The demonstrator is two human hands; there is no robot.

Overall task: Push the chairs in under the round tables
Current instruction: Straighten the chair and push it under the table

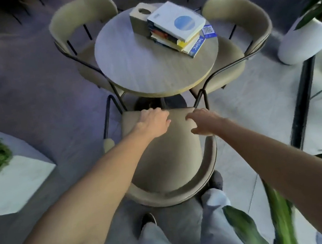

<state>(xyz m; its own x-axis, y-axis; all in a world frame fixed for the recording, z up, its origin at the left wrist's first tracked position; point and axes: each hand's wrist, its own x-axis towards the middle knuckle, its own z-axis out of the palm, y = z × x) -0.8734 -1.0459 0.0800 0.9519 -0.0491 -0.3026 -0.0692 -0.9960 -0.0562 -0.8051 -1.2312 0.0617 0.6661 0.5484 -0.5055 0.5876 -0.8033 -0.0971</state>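
A round wooden table [148,69] stands ahead of me. The nearest beige chair [168,162] is right in front of my legs, with its curved backrest toward me. Its seat's far edge lies just short of the table's near rim. My left hand [154,122] lies palm down on the far part of the seat, fingers loosely bent. My right hand [203,121] hovers over the seat's far right side with fingers spread, holding nothing. A second chair [81,19] at the far left and a third chair [244,17] at the right have their seats partly under the tabletop.
A stack of books [178,28] and a tissue box [139,17] sit on the table's far side. A white planter with greenery [9,184] is at my left, a white pot [305,39] and a black post [302,102] at my right. Leaves [254,230] hang near my right leg.
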